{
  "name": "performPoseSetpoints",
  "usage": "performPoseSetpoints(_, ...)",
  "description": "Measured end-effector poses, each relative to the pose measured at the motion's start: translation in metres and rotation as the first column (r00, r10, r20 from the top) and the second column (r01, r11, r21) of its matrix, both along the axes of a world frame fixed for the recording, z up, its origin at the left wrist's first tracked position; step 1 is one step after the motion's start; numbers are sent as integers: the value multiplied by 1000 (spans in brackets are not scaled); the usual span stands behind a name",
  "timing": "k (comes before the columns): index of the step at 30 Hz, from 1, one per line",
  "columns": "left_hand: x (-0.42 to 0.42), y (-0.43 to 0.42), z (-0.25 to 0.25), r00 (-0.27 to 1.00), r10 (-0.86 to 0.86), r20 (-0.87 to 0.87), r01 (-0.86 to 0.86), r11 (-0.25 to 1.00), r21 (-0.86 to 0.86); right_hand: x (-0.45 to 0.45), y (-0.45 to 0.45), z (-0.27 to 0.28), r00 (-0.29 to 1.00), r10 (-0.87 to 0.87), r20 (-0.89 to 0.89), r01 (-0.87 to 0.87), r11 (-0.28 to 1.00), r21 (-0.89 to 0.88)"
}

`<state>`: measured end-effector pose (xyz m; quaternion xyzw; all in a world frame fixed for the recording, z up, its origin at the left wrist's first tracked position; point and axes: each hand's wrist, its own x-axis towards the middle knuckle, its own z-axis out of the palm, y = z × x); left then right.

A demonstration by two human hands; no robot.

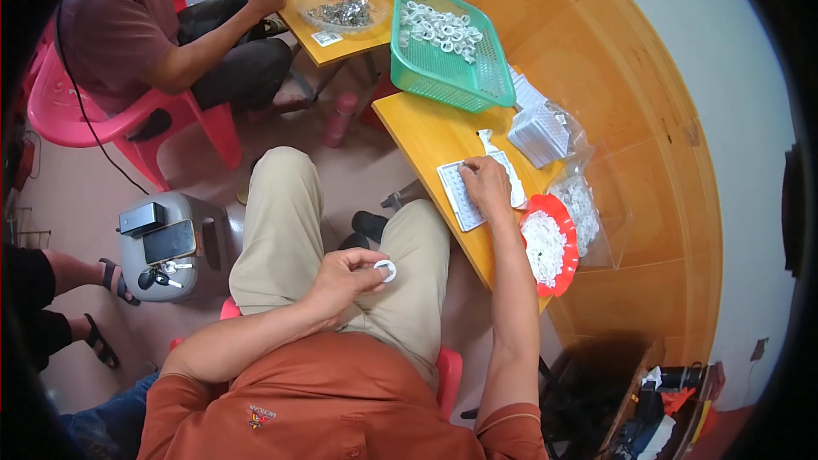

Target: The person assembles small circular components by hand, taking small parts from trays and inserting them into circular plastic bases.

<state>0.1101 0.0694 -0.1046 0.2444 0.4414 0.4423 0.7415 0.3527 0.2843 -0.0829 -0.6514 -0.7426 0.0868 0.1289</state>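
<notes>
Above my lap, my left hand (348,279) pinches a small white ring (385,270) between thumb and fingers. My right hand (484,183) rests at the white tray with small cells (461,202) on the wooden table (409,123); its fingertips are together at the tray's upper part, and anything between them is too small to make out. A white cloth or paper piece (509,172) lies just beyond that hand. Nearer me stands a red dish (568,271) full of small white parts (542,243).
A green basket (449,92) holds white rings at the table's far end. Stacked trays (539,136) and a plastic bag of parts (578,209) lie at right. A co-worker (136,34) sits at upper left by a bowl of metal parts (345,11). A grey box (170,247) stands left.
</notes>
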Motion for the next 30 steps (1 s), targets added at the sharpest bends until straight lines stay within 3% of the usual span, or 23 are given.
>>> performPoseSetpoints(23,1,1,-1,1000,-16,12,16,1000,-24,3,8,-3,991,123,42,-125,992,25)
performPoseSetpoints(30,3,0,-7,999,19,37,-20,1000,21,-1,2,-8,975,159,156,-172,982,74)
